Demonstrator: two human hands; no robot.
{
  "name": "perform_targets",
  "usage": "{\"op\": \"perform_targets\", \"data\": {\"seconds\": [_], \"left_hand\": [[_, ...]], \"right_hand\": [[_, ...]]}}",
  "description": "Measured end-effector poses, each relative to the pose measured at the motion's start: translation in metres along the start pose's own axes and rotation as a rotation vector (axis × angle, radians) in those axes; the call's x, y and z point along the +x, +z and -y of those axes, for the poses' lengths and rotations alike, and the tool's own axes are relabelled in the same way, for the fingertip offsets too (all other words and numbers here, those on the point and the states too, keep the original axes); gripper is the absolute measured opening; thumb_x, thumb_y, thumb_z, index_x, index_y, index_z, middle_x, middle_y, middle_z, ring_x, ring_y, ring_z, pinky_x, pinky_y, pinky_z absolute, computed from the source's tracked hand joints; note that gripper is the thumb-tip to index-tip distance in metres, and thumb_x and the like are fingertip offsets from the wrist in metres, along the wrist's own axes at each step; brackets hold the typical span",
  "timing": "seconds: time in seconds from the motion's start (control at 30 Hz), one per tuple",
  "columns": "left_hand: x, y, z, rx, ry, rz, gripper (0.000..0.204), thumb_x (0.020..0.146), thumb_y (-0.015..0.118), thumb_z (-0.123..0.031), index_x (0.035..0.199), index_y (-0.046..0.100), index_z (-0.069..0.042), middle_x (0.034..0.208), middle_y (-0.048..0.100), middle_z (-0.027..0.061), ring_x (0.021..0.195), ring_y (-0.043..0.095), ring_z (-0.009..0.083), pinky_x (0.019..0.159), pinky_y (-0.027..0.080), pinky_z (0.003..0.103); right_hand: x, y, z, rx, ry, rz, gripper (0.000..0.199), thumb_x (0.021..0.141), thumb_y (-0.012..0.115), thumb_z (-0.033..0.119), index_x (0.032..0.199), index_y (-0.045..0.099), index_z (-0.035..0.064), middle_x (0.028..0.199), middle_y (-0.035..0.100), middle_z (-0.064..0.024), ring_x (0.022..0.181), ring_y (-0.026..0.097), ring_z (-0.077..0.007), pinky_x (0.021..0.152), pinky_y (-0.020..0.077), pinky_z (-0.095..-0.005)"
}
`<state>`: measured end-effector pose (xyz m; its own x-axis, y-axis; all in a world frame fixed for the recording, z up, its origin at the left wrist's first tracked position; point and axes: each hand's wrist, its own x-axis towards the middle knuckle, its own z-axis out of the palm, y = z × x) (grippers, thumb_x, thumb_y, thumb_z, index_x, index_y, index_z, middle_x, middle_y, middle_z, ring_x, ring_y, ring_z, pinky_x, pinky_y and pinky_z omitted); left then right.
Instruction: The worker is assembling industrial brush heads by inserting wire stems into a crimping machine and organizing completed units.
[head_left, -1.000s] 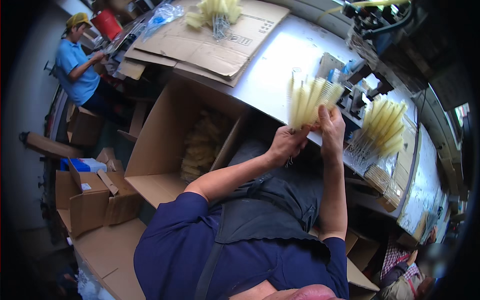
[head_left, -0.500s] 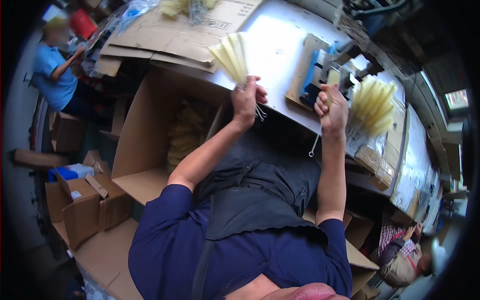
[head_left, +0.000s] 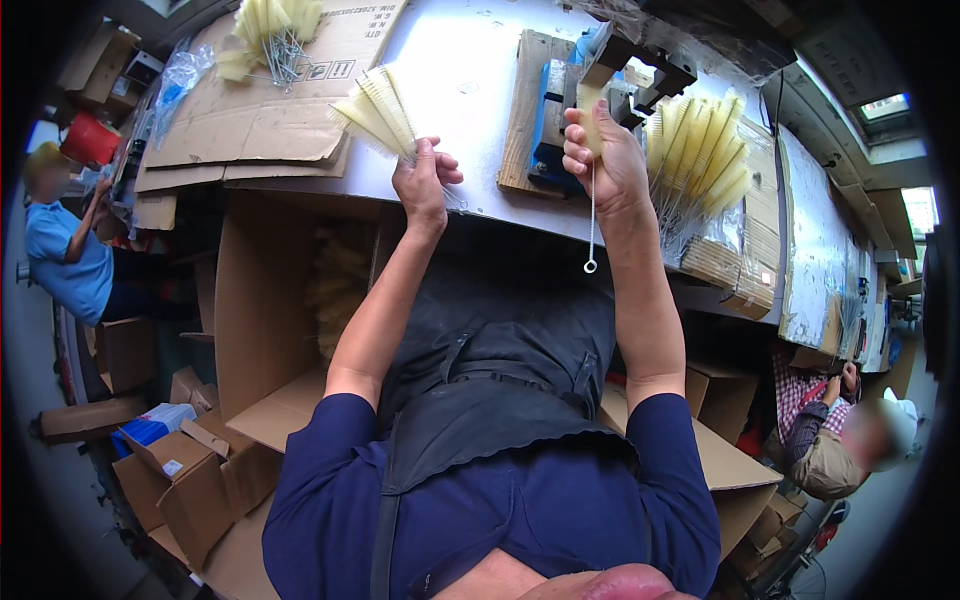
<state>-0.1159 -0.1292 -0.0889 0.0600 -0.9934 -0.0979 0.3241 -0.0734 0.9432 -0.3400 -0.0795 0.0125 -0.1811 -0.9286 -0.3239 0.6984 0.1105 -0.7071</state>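
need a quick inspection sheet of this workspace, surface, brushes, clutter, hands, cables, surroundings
Surface: white tabletop, flattened cardboard on its left part.
Job's things: brush fan and single brush held; brush pile at right, another bunch on the cardboard; blue-and-dark metal fixture on a wooden board.
Clutter: clear plastic at left; open carton below the table edge.
Hands: left hand grips the fan; right hand grips the single brush.
Cables: nothing clearly seen.
Surroundings: one person at left, another at right.
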Motion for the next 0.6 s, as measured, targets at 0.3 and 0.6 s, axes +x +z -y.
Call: {"op": "perform_targets", "data": {"seconds": [0.3, 0.6], "left_hand": [[0.008, -0.006, -0.001, 0.041, -0.018, 0.066, 0.028, 0.105, 0.045, -0.023, 0.110, 0.056, 0.002, 0.073, 0.060, 0.0073, 0.051, 0.053, 0.0089, 0.050, 0.052, 0.025], [0.006, -0.004, 0.002, 0.023, -0.020, 0.089, 0.029, 0.103, 0.049, -0.022, 0.110, 0.056, 0.006, 0.071, 0.059, 0.0084, 0.046, 0.047, 0.0069, 0.045, 0.051, 0.025]], "right_hand": [[-0.023, 0.030, 0.013, 0.040, -0.013, -0.072, 0.063, 0.104, 0.035, 0.050, 0.125, 0.048, -0.0084, 0.100, 0.067, -0.0164, 0.079, 0.066, -0.0231, 0.060, 0.0560, -0.0313], [-0.001, 0.015, -0.023, -0.081, 0.060, 0.022, 0.032, 0.105, 0.043, 0.028, 0.107, 0.056, -0.0011, 0.074, 0.054, -0.0009, 0.053, 0.041, -0.0050, 0.044, 0.0321, -0.0194]]}}
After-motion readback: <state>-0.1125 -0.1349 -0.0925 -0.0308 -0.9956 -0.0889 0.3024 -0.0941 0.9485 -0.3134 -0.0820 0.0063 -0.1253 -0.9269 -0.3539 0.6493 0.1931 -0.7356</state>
